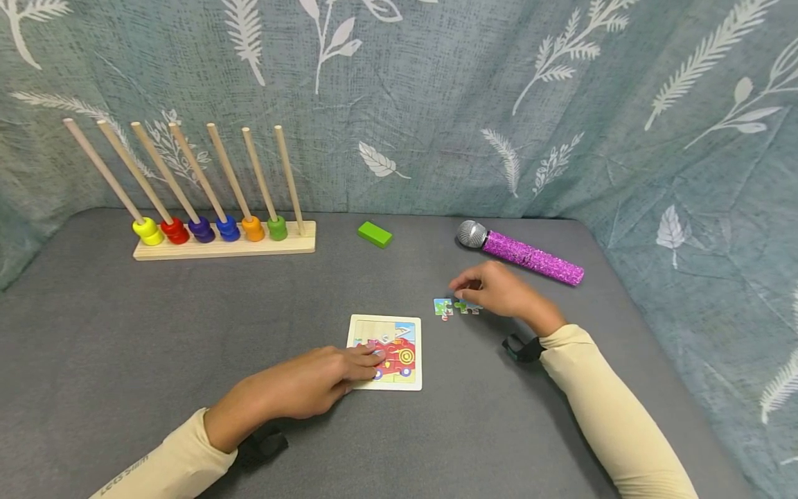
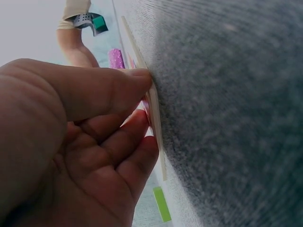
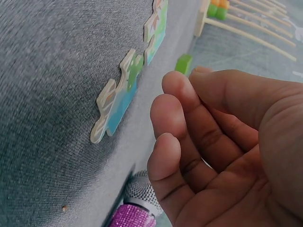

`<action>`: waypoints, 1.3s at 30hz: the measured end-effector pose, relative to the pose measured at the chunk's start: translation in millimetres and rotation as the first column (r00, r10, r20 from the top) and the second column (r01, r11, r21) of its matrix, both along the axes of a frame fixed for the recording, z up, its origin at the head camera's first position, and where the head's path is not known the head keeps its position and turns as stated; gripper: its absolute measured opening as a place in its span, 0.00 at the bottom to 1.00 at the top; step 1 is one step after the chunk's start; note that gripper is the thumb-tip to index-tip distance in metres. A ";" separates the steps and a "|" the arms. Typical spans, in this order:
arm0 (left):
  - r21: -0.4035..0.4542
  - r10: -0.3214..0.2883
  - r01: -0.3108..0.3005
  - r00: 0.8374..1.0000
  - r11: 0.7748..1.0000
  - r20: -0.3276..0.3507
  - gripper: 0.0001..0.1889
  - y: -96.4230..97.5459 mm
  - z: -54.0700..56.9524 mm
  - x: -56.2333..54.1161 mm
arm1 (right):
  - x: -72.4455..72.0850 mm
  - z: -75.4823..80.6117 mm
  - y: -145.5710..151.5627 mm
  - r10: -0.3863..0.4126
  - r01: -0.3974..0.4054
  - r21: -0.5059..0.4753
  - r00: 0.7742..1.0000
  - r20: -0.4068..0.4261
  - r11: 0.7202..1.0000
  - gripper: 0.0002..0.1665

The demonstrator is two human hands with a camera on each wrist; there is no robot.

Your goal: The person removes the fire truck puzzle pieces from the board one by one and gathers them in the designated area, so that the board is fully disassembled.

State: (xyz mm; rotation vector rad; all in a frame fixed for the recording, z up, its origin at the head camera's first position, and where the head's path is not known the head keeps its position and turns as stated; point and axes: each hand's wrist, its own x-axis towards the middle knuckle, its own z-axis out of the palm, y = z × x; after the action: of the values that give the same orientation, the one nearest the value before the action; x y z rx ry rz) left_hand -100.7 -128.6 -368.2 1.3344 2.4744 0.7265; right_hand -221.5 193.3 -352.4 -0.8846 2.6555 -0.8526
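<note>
A square wooden jigsaw board (image 1: 415,360) with a red vehicle picture lies flat on the table. My left hand (image 1: 318,381) rests on its left side, fingers extended over the picture. In the left wrist view, the thumb (image 2: 137,81) touches the rim of the board (image 2: 156,111). Two loose puzzle pieces lie right of the board: one (image 1: 441,305) apart, the other (image 1: 467,309) partly under my right hand (image 1: 495,287). That hand hovers with bent fingers and holds nothing. The right wrist view shows the nearer piece (image 3: 124,101) flat on the cloth, clear of the fingertips (image 3: 166,153).
A wooden peg stand (image 1: 224,249) with several coloured beads stands at the back left. A green block (image 1: 375,234) lies at the back middle. Behind the right hand is a glittery purple microphone (image 1: 533,257). A patterned curtain (image 1: 424,104) hangs behind the table.
</note>
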 end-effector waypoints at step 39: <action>0.007 0.012 -0.012 1.000 1.000 0.029 0.22 1.3 -6.0 0.2 | 11.8 -9.2 -42.3 0.132 -0.129 -0.063 0.990 0.043 0.990 0.09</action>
State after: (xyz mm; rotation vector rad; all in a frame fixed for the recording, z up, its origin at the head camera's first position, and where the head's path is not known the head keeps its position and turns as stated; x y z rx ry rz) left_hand -100.5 -127.3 -374.2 1.3038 2.4612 0.7533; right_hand -209.8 151.0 -361.6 -1.0270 2.5119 -0.9134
